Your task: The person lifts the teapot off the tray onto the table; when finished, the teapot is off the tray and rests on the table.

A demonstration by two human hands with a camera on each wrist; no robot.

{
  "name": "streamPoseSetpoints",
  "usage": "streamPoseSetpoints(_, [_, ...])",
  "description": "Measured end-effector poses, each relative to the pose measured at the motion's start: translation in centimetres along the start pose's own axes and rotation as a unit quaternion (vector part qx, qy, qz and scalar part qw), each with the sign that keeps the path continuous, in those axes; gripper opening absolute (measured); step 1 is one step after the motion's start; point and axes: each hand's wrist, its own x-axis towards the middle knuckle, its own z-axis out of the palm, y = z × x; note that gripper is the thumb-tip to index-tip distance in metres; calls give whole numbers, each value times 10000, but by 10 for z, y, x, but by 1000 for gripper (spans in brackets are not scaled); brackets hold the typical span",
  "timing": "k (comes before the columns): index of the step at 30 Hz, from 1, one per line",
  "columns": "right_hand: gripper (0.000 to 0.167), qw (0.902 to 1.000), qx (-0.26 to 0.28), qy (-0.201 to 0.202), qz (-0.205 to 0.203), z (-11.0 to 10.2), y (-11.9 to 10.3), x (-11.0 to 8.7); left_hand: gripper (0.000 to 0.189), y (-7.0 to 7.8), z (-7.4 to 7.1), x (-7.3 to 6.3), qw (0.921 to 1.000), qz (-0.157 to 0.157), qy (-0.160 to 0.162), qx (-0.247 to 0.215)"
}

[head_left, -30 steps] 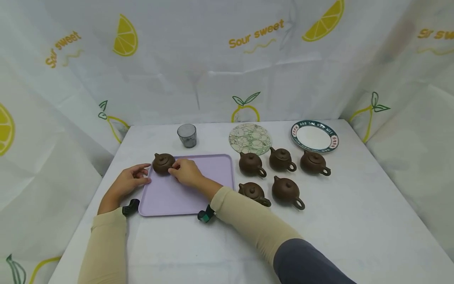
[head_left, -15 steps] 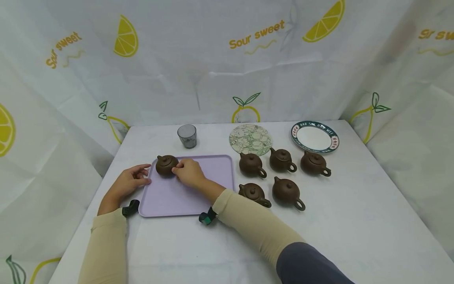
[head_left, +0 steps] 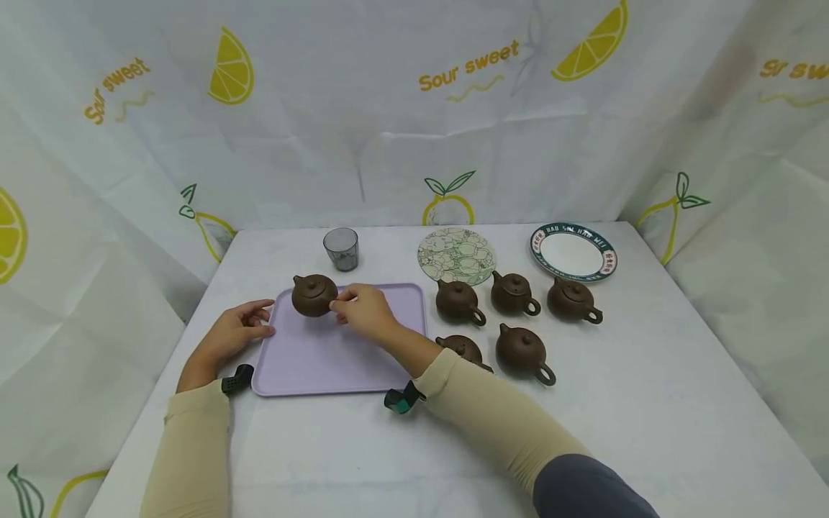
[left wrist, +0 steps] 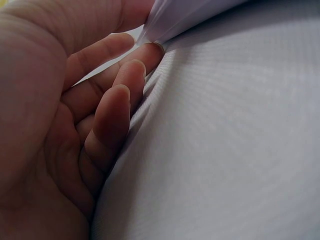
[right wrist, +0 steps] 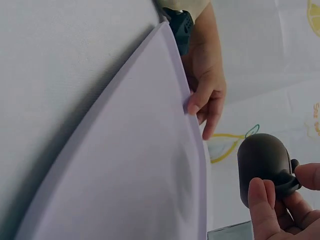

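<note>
Head view: near-to-far rundown.
Left hand: left hand (head_left: 234,332) lies at the tray's (head_left: 311,367) left edge, fingers loosely curled, thumb on the rim; the left wrist view shows fingertips (left wrist: 134,70) tucked against the edge, likely steadying it.
Right hand: right hand (head_left: 364,311) pinches the teapot (head_left: 314,295) by its handle, thumb and fingers closed on it (right wrist: 270,192).
Teapot position: lifted just above the tray's far left corner, tilted, spout pointing left.
Teapot look: small, round, matte dark brown clay, lid with knob.
Beyond: five more teapots (head_left: 518,345) right of the tray, cup (head_left: 340,248), coaster (head_left: 456,254), plate (head_left: 573,250) at the back.
</note>
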Motion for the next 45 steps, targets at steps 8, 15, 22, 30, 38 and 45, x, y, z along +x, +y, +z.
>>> streamPoseSetpoints(8, [11,9995,296,38,-108,-23,-12,-15,60,-33,-1,10,10000,-14,29,24])
streamPoseSetpoints(15, [9,9966,809,-82,-126,-39,-19,-31,59,-24,-2,8,10000,38,-2,-44])
streamPoseSetpoints(22, [10,9945,952,-145,-408,-62,-12,-47,61,-35,-3,13,10000,17,80,18])
streamPoseSetpoints(30, [9,9925,1140,229,-376,-101,2,-66,61,-38,0,14,10000,-66,37,-15])
streamPoseSetpoints(38, [12,9926,1048,499,-369,-143,15,-90,61,-38,0,12,9998,-128,-5,-126])
streamPoseSetpoints(45, [16,9926,856,715,-477,-181,25,-114,61,-38,-1,12,9998,-147,-22,-115])
